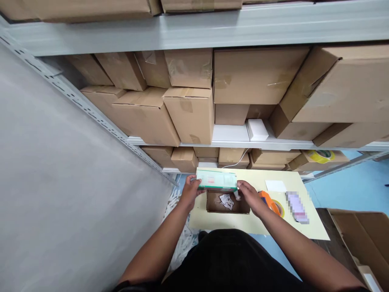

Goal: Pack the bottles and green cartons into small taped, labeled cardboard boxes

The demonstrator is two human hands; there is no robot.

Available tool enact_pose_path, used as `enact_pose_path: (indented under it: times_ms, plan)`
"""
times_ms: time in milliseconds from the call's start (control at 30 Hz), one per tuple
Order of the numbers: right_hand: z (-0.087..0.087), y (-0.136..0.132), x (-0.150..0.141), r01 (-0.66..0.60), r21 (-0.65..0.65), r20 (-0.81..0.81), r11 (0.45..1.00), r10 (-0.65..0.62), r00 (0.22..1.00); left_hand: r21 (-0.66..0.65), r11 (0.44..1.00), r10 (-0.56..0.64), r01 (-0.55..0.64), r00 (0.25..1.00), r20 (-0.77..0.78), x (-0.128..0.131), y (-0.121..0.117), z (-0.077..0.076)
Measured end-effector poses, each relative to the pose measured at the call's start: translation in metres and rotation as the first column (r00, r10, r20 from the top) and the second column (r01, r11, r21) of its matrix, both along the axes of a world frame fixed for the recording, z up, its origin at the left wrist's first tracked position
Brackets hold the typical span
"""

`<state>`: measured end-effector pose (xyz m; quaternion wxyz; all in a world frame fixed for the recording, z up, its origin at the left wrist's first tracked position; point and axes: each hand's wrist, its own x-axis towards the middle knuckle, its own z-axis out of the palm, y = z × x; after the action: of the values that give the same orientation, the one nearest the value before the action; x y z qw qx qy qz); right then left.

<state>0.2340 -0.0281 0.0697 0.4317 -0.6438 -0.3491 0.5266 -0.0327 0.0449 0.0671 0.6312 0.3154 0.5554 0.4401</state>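
Note:
Both hands hold a long white and green box (216,180) level above a small open cardboard box (227,202) on a pale yellow table (258,225). My left hand (191,190) grips the box's left end. My right hand (247,195) grips its right end, with a small white thing at the fingers. Crumpled white paper (226,200) lies inside the cardboard box.
An orange tape dispenser (272,202) sits right of the open box, a white card (275,185) and a blurred item (297,207) beyond it. Metal shelves (231,142) packed with cardboard cartons stand ahead. A grey wall (60,182) is left, an open carton (361,235) right.

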Motion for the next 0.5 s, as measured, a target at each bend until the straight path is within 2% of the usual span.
enact_pose_path:
  times_ms: [100,167,267,333,433,500]
  plan:
    - [0.003,-0.008,-0.004,0.016,-0.039,0.112,0.999,-0.012,0.994,-0.01,0.999,-0.048,0.048,0.999,-0.024,0.01,-0.024,-0.007]
    - [-0.001,-0.018,0.0,0.04,-0.094,0.22,0.995,-0.019,0.975,-0.012,0.992,-0.129,0.129,0.979,-0.159,0.012,-0.033,-0.013]
    - [-0.011,-0.03,0.007,0.037,-0.135,0.344,0.99,0.012,0.939,0.02,0.959,-0.25,0.284,0.874,-0.417,0.01,-0.039,-0.019]
    - [-0.017,-0.036,0.009,0.022,-0.137,0.408,0.99,0.036,0.912,0.048,0.932,-0.279,0.36,0.794,-0.54,0.009,-0.042,-0.02]
    - [-0.022,-0.039,0.01,0.02,-0.121,0.486,0.992,0.042,0.873,0.069,0.909,-0.281,0.411,0.726,-0.628,0.01,-0.046,-0.021]
    - [-0.024,-0.041,0.012,0.011,-0.088,0.514,0.996,0.036,0.857,0.103,0.901,-0.274,0.421,0.738,-0.616,0.011,-0.049,-0.024]
